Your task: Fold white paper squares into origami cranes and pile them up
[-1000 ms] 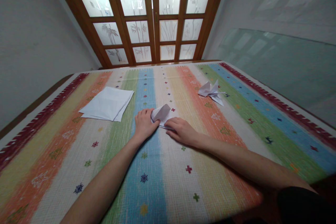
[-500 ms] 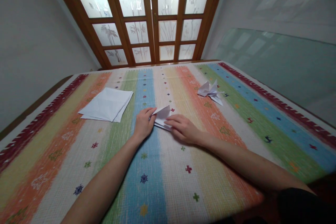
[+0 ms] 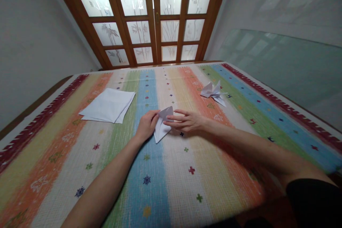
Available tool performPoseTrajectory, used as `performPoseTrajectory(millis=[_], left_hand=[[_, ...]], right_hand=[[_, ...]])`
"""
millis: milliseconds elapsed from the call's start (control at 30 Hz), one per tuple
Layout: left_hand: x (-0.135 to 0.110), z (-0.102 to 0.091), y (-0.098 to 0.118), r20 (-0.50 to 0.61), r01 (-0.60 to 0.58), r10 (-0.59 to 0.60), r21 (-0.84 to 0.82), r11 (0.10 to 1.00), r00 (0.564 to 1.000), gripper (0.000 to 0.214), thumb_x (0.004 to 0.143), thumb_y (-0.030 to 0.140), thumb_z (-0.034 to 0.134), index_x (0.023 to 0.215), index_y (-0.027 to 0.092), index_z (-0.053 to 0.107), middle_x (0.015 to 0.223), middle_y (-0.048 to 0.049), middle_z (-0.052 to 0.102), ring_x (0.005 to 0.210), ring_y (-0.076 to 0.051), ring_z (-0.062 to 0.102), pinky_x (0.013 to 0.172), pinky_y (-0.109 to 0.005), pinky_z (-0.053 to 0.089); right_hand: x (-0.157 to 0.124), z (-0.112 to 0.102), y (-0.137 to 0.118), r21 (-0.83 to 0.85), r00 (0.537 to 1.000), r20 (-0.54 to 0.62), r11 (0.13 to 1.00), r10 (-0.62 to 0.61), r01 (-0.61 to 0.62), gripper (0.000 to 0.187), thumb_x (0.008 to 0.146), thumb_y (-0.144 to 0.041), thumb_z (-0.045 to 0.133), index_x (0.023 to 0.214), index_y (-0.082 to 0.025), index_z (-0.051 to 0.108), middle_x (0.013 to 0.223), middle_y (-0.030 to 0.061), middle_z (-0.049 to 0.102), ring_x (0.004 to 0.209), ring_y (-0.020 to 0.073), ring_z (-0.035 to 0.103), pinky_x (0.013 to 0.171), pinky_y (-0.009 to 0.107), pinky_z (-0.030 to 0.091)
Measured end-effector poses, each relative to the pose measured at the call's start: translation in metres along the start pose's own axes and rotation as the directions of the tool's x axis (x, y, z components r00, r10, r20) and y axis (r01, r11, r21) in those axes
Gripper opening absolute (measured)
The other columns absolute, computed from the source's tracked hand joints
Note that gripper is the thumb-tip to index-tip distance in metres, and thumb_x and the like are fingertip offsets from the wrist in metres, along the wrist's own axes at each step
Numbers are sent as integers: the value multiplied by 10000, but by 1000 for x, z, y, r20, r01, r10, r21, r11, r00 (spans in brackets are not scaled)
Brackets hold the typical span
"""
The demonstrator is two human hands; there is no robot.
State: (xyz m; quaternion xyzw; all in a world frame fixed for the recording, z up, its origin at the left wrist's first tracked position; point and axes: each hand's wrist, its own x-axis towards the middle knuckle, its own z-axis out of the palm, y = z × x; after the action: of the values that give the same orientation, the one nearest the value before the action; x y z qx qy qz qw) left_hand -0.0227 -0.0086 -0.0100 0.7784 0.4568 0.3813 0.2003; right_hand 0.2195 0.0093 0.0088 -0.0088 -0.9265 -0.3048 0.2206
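Folded paper [image 3: 161, 130] has turned, between the fingers [image 3: 179, 118]

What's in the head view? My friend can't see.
A bare left hand pinches a folded white paper piece, with the bare right hand at its other side. On the striped multicoloured cloth, flat white paper sheets lie left, a pointed white folded-paper shape right.

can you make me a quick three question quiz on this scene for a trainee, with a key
1. True or false: the white sheets are crumpled into balls.
2. Where does the left hand hold the folded paper? a) left side b) right side c) it isn't touching it
3. Fill in: the pointed paper figure lies on the person's ____ side.

Key: 1 false, they lie flat in a pile; 2 a; 3 right.
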Motion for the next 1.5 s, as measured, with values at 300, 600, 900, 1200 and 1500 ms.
performPoseTrajectory(millis=[300,600,900,1200,1500], left_hand=[[-1,-7,-11,205,-160,137,100,982,969,630,838,283,585,1425,170,385,1434,-137,488,1299,-263,480,1100,-445,373],[0,-14,-18,336,-168,57,312,935,940,588,878,380,542,1421,197,405,1396,-108,540,1329,-299,447,1109,-499,334],[-1,-11,-12,326,-161,36,365,917,945,558,894,417,519,1392,180,431,1382,-111,548,1331,-293,439,1115,-481,326],[-3,-15,2,366,-95,-113,505,858,924,655,835,511,577,1383,177,446,1478,-131,450,1399,-347,332,1141,-561,236],[-2,-20,-7,458,-181,-63,470,864,887,520,906,437,472,1360,185,471,1514,-134,400,1428,-334,291,1148,-584,213]], right_hand=[[10,-10,1,-110,992,109,992,69,-56,182,887,-119,521,868,-238,657,954,4,731,1224,159,536,1172,440,303],[36,-20,1,-74,962,229,988,149,-135,170,882,-137,565,779,-238,656,749,-20,679,1071,208,587,1185,555,236],[42,-23,7,-43,960,254,993,118,-111,153,875,-143,590,792,-234,683,841,-21,663,1143,205,538,1196,587,164],[44,-14,-3,-170,952,244,974,187,-148,116,879,-202,599,804,-205,689,791,10,663,1038,224,559,1189,595,165],[55,-11,-4,-162,917,238,944,321,-288,188,891,-143,544,834,-237,696,784,19,666,1012,240,563,1169,578,274]])
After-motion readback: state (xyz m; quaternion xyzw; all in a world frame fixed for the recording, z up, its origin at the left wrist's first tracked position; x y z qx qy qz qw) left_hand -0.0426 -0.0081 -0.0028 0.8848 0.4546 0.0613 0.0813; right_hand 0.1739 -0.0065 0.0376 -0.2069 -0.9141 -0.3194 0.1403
